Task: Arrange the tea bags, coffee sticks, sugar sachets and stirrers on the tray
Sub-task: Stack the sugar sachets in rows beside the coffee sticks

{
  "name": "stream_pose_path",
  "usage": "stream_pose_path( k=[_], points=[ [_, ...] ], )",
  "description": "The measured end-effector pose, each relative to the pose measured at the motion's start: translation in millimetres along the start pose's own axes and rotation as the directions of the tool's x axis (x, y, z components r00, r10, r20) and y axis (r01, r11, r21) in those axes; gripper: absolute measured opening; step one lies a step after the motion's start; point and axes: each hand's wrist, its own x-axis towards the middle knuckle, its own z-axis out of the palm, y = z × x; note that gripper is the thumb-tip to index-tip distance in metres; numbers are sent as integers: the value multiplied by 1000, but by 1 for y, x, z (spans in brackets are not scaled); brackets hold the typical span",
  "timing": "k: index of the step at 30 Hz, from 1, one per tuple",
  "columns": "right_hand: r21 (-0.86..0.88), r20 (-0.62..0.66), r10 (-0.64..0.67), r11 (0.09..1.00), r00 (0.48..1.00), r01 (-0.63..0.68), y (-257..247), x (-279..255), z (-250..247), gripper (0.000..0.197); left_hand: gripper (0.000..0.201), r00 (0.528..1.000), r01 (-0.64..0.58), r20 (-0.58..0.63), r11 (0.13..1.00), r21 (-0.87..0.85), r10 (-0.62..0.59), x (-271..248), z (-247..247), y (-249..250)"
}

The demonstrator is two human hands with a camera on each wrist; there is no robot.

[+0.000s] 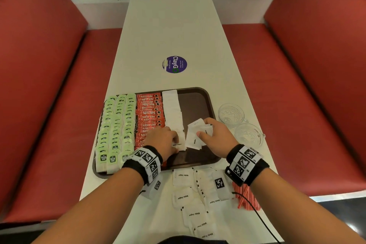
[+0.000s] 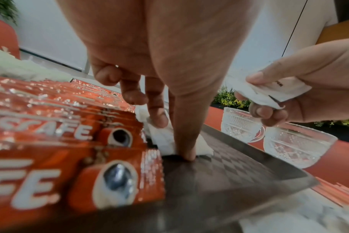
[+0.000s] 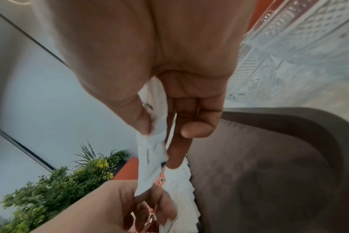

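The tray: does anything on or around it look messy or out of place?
The tray rows look tidy. Off it, loose sugar sachets lie scattered at odd angles near the table edge, red stirrers heaped beside them.

Both forearms are reaching fwd, wrists wearing black wrist bands [image 1: 145, 161] w/ marker tags. L hand [image 1: 162, 140], knuckles up, is pinching one sugar sachet [image 1: 176, 144] w/ thumb & index tip. R hand [image 1: 217, 136] is gripping a sachet stack [image 1: 192, 138], thumb on top, fingers curled beneath.
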Motion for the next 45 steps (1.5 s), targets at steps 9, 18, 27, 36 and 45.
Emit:
stream_pose_path(
  k=[9, 18, 27, 36, 45],
  points=[
    [104, -2, 14, 994, 1000, -14, -5, 0, 4, 17, 23, 995, -41, -100, 766, -642, -31, -8, -25, 1],
    [223, 10, 34, 974, 999, -35, -12, 0, 5, 15, 7, 984, -69, -172, 806, -588, -41, -14, -37, 1],
    [171, -34, 51, 984, 998, -44, -13, -8, -2, 9, 27, 994, 14, 111, 979, -206, 9, -11, -16, -6],
    [0, -57, -13, 1000, 998, 13, -10, -9, -4, 12, 26, 998, 23, -53, 994, -105, -29, -3, -6, 2],
    [12, -44, 0, 1000, 999, 0, -3, -5, 2, 13, 30, 999, -41, 28, 999, 26, 40, -10, -1, 4]
  ],
)
